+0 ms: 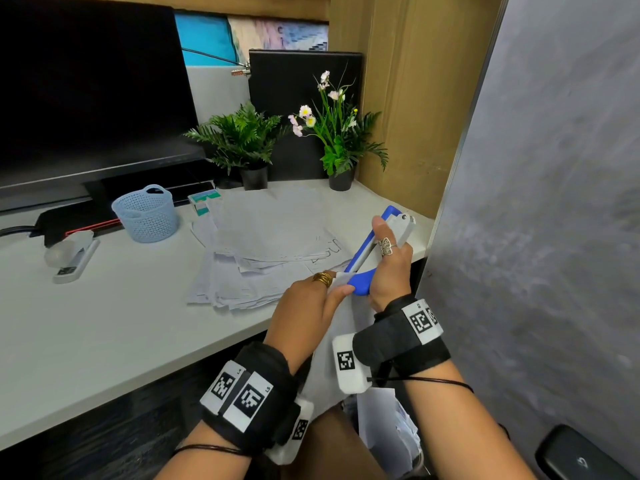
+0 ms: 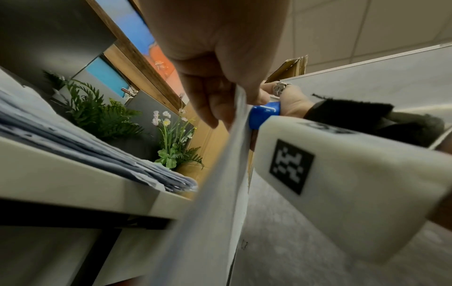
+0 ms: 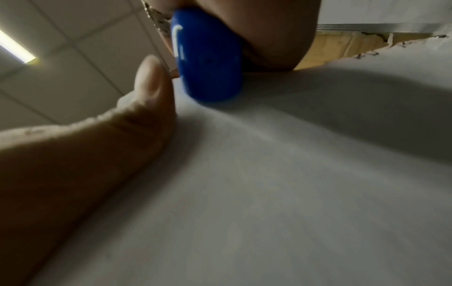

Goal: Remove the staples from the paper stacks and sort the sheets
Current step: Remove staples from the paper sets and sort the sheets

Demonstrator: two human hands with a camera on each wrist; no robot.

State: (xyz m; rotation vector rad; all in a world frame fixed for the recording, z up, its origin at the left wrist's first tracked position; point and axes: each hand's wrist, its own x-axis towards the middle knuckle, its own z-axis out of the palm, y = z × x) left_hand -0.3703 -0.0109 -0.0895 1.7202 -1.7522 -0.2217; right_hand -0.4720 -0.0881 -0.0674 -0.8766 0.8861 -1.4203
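My right hand [image 1: 388, 268] grips a blue and grey stapler [image 1: 375, 244], held up off the desk with its blue end [image 2: 263, 114] [image 3: 208, 63] against the top of a paper stack [image 1: 332, 344]. My left hand [image 1: 311, 306] pinches that top edge of the stack [image 2: 220, 183] between thumb and fingers; the sheets hang down over my lap. In the right wrist view the paper [image 3: 293, 183] fills the frame and the left thumb [image 3: 151, 81] lies next to the stapler. The staple itself is hidden.
A loose pile of sheets [image 1: 266, 251] lies on the white desk [image 1: 104, 334]. A second stapler [image 1: 72, 254], a blue mesh basket [image 1: 145, 213], a staple box [image 1: 204, 200], two potted plants [image 1: 242, 140], a monitor [image 1: 86, 91] stand behind. A grey partition [image 1: 554, 202] closes the right. More paper [image 1: 388, 427] lies below.
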